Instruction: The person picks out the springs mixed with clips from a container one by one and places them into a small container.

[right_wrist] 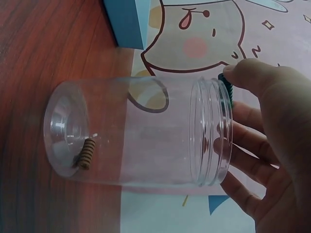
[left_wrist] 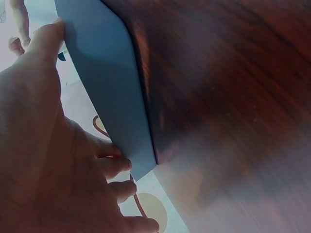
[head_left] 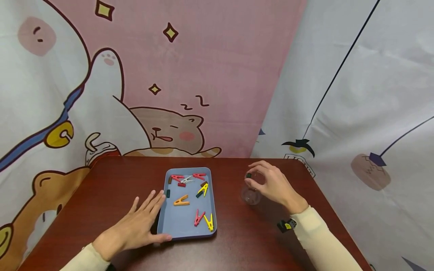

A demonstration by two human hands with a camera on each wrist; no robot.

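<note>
My right hand is at the mouth of a clear, round jar that stands on the table. Between thumb and fingers it pinches a small dark green ribbed cylinder, right at the rim. At the bottom of the jar lies a brown ribbed cylinder. My left hand rests against a blue-grey tray, fingers straight and spread along its left side, thumb at the near edge. In the tray are an orange clip, several red, yellow and white clips, and small green, red and brown cylinders.
The dark red-brown table ends at the back against a cartoon-printed cloth. The jar stands to the right of the tray. A small black-and-yellow device sits at the right wrist.
</note>
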